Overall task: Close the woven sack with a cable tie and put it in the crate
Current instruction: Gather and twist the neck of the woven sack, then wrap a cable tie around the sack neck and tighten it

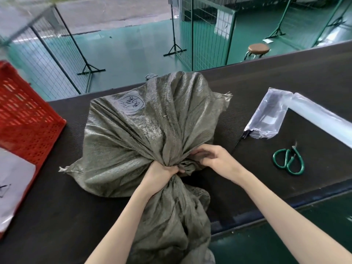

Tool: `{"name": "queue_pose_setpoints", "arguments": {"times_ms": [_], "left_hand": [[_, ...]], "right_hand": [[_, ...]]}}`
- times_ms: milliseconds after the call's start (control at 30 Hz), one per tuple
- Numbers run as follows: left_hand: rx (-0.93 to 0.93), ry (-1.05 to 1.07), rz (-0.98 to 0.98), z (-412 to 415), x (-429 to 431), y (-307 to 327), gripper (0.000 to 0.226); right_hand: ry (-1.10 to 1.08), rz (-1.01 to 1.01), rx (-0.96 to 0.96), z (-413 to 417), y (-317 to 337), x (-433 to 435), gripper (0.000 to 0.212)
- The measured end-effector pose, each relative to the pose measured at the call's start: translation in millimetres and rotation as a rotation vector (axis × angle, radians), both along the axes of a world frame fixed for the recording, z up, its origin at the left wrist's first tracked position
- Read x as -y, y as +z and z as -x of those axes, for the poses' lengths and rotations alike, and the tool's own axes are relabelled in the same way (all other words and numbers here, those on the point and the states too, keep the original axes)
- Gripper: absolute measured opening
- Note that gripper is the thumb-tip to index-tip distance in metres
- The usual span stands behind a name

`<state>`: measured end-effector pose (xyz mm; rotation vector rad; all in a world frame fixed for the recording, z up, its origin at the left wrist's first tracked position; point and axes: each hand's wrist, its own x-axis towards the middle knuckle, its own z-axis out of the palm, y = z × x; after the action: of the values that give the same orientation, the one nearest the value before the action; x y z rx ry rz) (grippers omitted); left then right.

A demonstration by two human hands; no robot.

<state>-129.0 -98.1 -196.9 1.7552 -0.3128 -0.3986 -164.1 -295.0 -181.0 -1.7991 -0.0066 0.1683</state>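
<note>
Head view shows your left hand (163, 173) clenched around the gathered neck of the woven sack (148, 126) on the counter (285, 77) while your right hand (213, 157) pinches it, so a loosened grip may reopen the neck.

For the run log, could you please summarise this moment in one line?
left hand gripping woven sack neck | right hand at neck | red crate empty-side left | scissors unused
</note>
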Motion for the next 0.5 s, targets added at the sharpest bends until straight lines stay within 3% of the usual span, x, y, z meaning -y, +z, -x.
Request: {"name": "queue_pose_setpoints", "arguments": {"times_ms": [133, 267, 367, 433, 500], "left_hand": [[-0.003, 0.194, 0.011, -15, -5, -6, 0.016], [0.054, 0.240, 0.000, -25, -4, -6, 0.009], [0.070, 0.246, 0.010, -21, -1, -8, 0.020], [0.069, 0.270, 0.030, -18, -2, -12, 0.019], [0.060, 0.281, 0.040, -17, -3, -15, 0.018]], "right_hand": [[-0.194, -0.044, -0.003, -7, 3, 29, 0.032], [-0.508, 0.063, -0.034, -24, -15, 63, 0.027], [-0.577, 0.522, -0.003, -43, -45, 103, 0.015], [-0.429, 0.840, -0.068, -50, -61, 127, 0.015], [-0.255, 1.027, -0.162, -53, -72, 142, 0.022]]}}
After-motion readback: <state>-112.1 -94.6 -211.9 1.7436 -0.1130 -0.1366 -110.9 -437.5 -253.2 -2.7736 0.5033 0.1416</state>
